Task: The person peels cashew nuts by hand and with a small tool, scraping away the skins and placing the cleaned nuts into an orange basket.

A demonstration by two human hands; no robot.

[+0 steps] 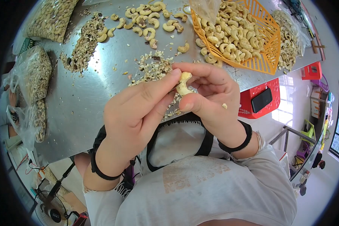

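A bench where nuts are worked by hand, seen from beside the worker. The metal table [81, 116] spans the scene; an orange basket [271, 62] heaped with pale cashews [237, 34] sits near its right edge. At the left lie a plump bag of nuts [52, 17] and, nearer the worker, a plastic bag of crumbs [37, 75]. Beside the table stands a red stool [246, 105] bearing a phone [261, 100]. The left hand [137, 100] has thumb and fingers drawn together, pinching the side of one nut [183, 86]; the right hand [214, 86] holds that nut between thumb and curled forefinger. The nut is above the table's near edge, over scattered pale chips [150, 67]. Loose nuts [150, 32] lie farther off, beside a brownish heap of flakes [86, 45]. The step in hand appears to be picking skin or blemishes from the nut; the next move would call for a steady right hold and light left fingertips, lest the nut snap. Smallest of all, a crumb [225, 106] clings to the right hand
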